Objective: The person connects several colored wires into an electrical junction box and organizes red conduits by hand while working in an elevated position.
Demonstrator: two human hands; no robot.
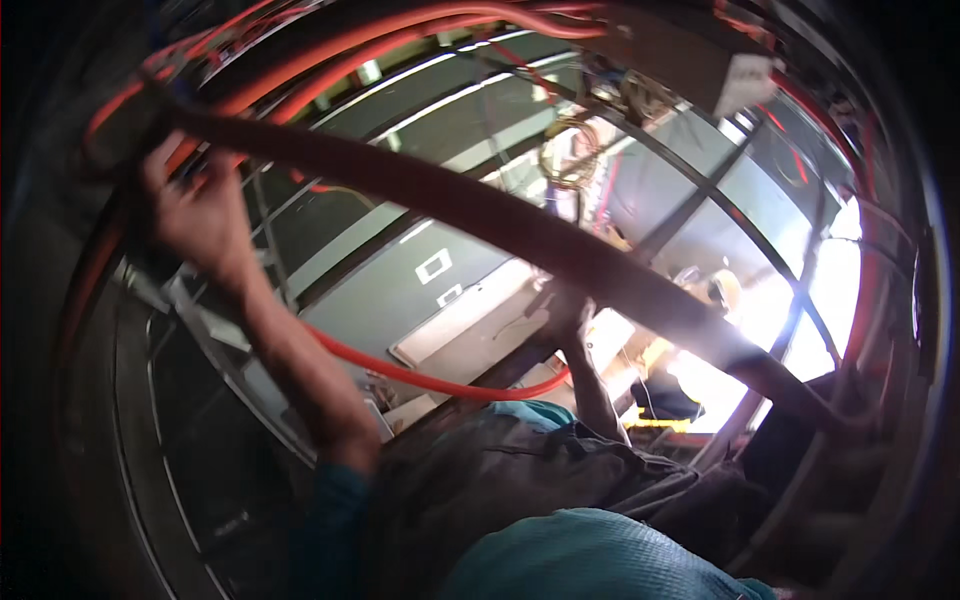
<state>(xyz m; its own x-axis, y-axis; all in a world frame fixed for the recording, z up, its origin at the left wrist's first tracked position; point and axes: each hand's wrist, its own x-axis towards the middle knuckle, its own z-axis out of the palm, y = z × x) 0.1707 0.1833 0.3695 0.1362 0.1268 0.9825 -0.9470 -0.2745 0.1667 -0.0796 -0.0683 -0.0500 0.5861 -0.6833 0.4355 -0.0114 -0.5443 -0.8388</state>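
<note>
My left hand (200,215) is raised at the upper left, its fingers curled and blurred against an orange flexible tube (255,90), which they appear to grip. A broad dark reddish-brown bar (430,200) crosses the view diagonally, close in front of me. Lower down and farther off, my right hand (575,312) is partly hidden behind that bar. Its fingers do not show well enough to read. A thinner orange tube (430,380) sags in a curve from behind my left forearm toward my right wrist.
Dark metal frame bars (700,185) cross beyond my hands. A coil of thin cable (570,152) hangs in the framework. At upper right is a brown box (690,65) with a white label. Bright light floods in at right, near a person (665,390) low down.
</note>
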